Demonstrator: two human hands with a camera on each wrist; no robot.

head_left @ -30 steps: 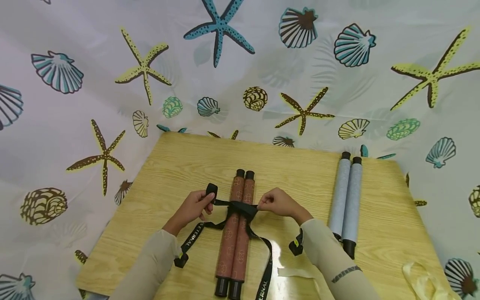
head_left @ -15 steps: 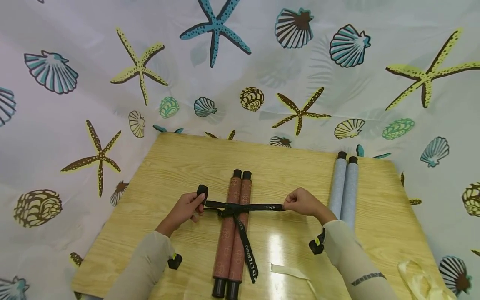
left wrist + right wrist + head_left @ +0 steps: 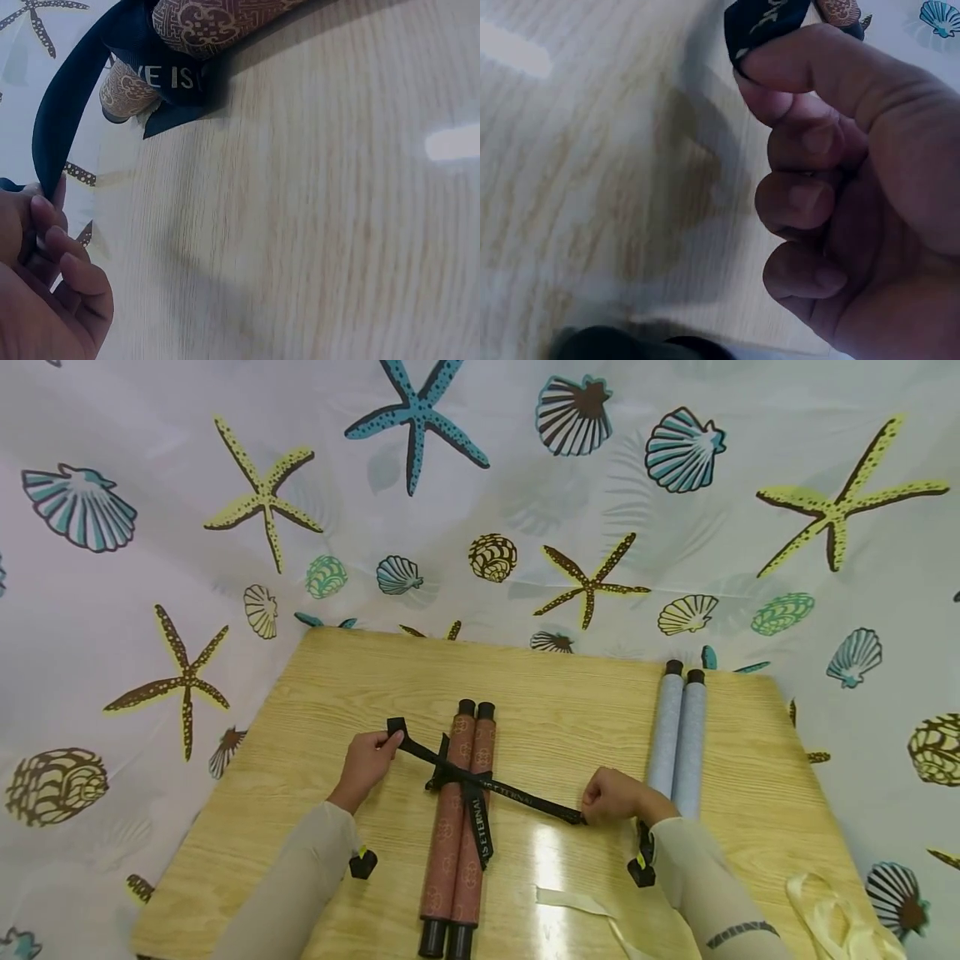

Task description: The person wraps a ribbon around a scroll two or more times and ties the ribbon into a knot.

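Two red-brown patterned scroll rolls [image 3: 443, 860] with black ends lie side by side on the wooden table. A black ribbon [image 3: 517, 797] with white lettering runs slantwise across them, stretched between both hands. My left hand [image 3: 364, 768] pinches it left of the rolls, a short end sticking up past the fingers. On the other side my right hand [image 3: 617, 795] pinches the opposite end between thumb and forefinger, remaining fingers curled, as the right wrist view shows. A lettered ribbon tail [image 3: 480, 827] hangs over the right roll, and more ribbon [image 3: 172, 79] wraps round the rolls in the left wrist view.
Two pale blue-grey rolls [image 3: 690, 735] with black ends lie to the right, beyond my right hand. A cream ribbon strip [image 3: 573, 902] and a heap of cream ribbon [image 3: 832, 914] lie near the front. Patterned cloth [image 3: 442, 510] hangs around the table [image 3: 360, 668].
My right hand has moved right, then toward the front, drawing the ribbon out long and taut. The left hand has shifted slightly left. The lettered tail now lies shorter over the rolls.
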